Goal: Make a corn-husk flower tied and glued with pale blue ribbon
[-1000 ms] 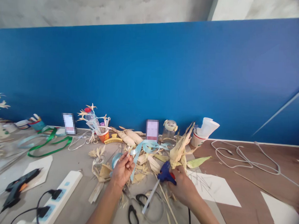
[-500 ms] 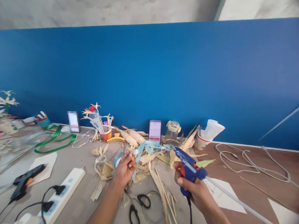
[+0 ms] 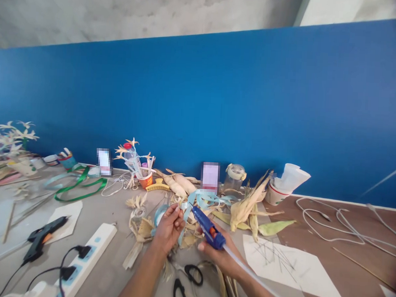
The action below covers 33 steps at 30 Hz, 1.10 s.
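So my left hand is pinched narrow, with a small pale bit at the fingertips, too tiny for me to say what it is. My right hand is wrapped around the blue glue gun, nozzle pointing up and left, near my left fingertips, with a long clear glue stick poking out the back over my right forearm.

Just beyond my fingers there's a tangle of light blue ribbon, and a roll of blue ribbon sits right behind my left hand. The black-handled scissors lie between my forearms, closer to me. Dried corn husks are piled past my right hand, and a sheet of white paper with thin wires on it lies to the right.

Further out left of my left hand: white power strip, then a black glue gun, with green ribbon beyond. Straight ahead past both hands, a phone stands against the blue panel, next to a clear jar.
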{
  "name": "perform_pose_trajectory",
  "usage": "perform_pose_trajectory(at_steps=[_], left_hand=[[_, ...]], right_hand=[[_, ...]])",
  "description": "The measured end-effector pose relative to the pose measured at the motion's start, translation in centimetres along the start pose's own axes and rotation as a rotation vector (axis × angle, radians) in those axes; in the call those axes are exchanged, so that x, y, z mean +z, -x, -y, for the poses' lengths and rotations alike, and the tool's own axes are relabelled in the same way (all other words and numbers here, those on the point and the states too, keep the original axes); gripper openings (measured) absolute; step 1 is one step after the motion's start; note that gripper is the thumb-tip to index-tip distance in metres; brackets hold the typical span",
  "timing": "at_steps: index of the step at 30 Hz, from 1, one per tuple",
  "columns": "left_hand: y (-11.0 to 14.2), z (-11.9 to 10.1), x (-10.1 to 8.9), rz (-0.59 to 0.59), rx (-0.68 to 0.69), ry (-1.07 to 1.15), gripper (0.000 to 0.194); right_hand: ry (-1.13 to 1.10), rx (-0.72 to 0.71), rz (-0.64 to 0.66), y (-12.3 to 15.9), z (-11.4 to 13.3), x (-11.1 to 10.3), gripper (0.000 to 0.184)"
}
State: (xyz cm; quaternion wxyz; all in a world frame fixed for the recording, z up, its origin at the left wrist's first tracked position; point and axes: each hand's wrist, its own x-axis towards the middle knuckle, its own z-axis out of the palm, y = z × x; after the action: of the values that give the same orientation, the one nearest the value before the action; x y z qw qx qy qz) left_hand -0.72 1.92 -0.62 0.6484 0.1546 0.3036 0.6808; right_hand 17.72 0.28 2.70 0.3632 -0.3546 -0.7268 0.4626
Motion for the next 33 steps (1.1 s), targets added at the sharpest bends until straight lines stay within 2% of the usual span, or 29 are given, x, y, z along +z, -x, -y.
perform_pose_trajectory(at_steps=[4, 9, 17, 27, 33], left_hand=[[0.0, 0.2, -0.1, -0.005, -0.004, -0.014, 0.025], [0.1, 0.2, 0.0, -0.002, -0.008, -0.022, 0.026], [0.1, 0.4, -0.1, 0.011, -0.012, -0.026, 0.025], [0.3, 0.3, 0.4, -0.019, -0.02, -0.033, 0.024], [0.4, 0.3, 0.4, 0.006, -0.016, -0.03, 0.025]], right_hand=[[-0.011, -0.057, 0.015, -0.2, -1.0, 1.1, 0.026], [0.038, -0.031, -0.004, -0.1, -1.6, 1.8, 0.028], [0.126, -0.041, -0.074, -0.1, -1.9, 2.0, 0.02], [0.122, 0.007, -0.054, -0.1, -1.7, 2.0, 0.021], [0.097, 0.002, -0.068, -0.2, -1.6, 1.9, 0.022]])
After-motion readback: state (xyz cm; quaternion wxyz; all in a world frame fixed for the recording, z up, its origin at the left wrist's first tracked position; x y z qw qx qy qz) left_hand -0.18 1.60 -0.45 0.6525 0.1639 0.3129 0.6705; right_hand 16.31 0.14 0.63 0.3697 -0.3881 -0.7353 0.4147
